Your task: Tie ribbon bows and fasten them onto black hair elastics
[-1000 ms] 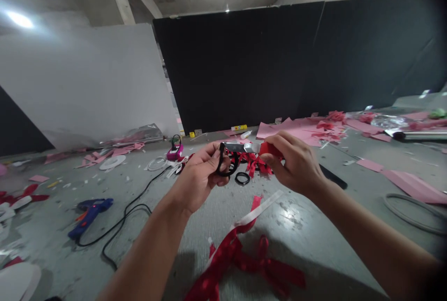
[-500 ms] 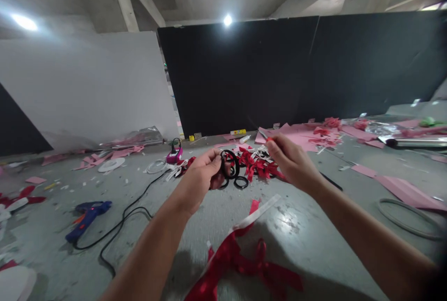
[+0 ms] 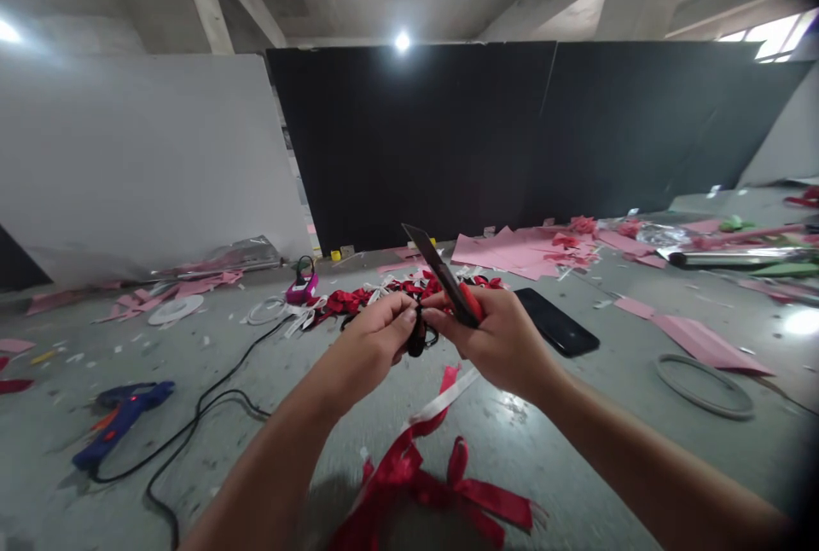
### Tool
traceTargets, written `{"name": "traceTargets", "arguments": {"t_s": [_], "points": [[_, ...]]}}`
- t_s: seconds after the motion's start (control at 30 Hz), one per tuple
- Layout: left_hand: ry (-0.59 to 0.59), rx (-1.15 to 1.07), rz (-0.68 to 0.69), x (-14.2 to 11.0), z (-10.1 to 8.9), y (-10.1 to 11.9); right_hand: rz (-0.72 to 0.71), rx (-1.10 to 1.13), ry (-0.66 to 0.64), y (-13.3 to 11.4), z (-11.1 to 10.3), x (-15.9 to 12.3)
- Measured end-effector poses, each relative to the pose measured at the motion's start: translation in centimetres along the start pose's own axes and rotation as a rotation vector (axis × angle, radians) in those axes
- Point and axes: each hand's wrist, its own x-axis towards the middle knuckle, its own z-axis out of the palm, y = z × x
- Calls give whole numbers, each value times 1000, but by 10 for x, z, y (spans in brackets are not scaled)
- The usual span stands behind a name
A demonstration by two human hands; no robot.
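Observation:
My left hand [image 3: 384, 327] pinches a black ring-shaped loop [image 3: 417, 339] that looks like a hair tie; its outline is partly covered by the fingers. Close against it, my right hand [image 3: 492, 333] grips a utility knife [image 3: 470, 304] with a red handle, its blade sticking up and to the left. The thumb and fingertips of that hand also meet the black loop. Behind both hands lies a heap of red and white ribbon pieces [image 3: 349, 302]. Nearer to me, a red ribbon bow [image 3: 435, 483] with a white strip rests on the floor.
At the left lies a blue glue gun [image 3: 124, 423] with a black cord. A purple device [image 3: 302, 287] stands behind the cord. To the right are a black phone [image 3: 556, 322], a grey ring [image 3: 704, 387] and pink paper sheets [image 3: 505, 252]. Dark panels [image 3: 415, 142] stand at the back.
My right hand has come in from the right with the knife and now meets my left hand at the black loop. The phone, mostly hidden before, shows fully. The view has shifted rightward.

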Motion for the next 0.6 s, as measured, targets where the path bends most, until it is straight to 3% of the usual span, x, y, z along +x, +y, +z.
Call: {"name": "traceTargets", "arguments": {"t_s": [0.17, 0.27, 0.47, 0.6], "points": [[27, 95, 74, 5, -2, -7, -121, -170, 32, 2, 0, -1], [8, 110, 85, 6, -2, -10, -97, -144, 2, 4, -1, -1], [54, 51, 31, 4, 5, -7, -21, -38, 3, 8, -4, 1], [26, -48, -20, 2, 4, -5, -96, -101, -43, 9, -6, 4]]}}
